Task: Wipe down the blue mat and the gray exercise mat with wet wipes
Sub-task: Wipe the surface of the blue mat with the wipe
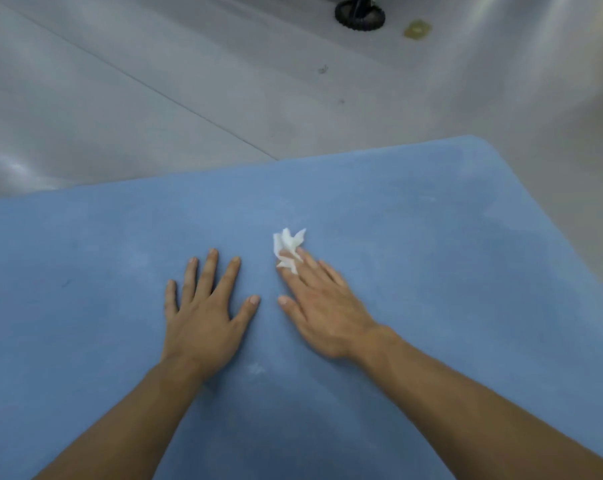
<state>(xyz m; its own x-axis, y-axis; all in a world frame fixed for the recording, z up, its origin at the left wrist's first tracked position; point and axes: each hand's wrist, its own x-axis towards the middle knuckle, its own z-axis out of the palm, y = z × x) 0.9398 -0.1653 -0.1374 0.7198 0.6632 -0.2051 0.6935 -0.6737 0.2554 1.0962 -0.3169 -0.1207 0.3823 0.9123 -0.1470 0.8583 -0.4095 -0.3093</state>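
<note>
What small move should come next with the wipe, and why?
Probably slide the right hand sideways across the blue mat, keeping the wet wipe pressed down. The crumpled wipe sits under straight fingertips and covers little, the left hand lies flat on the mat, and a pale smudge shows nearby.

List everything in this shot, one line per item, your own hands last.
blue mat: one, blue, fills the lower half of the view
wet wipe: one, white, crumpled, on the mat at the right hand's fingertips
floor: grey, beyond the mat's far edge
wheel-like part: one, black, on the floor at the top edge
small patch: one, yellowish, on the floor right of the black part
left hand: one, flat on the mat, fingers spread
right hand: one, on the mat, straight fingers pressing the wipe
</note>
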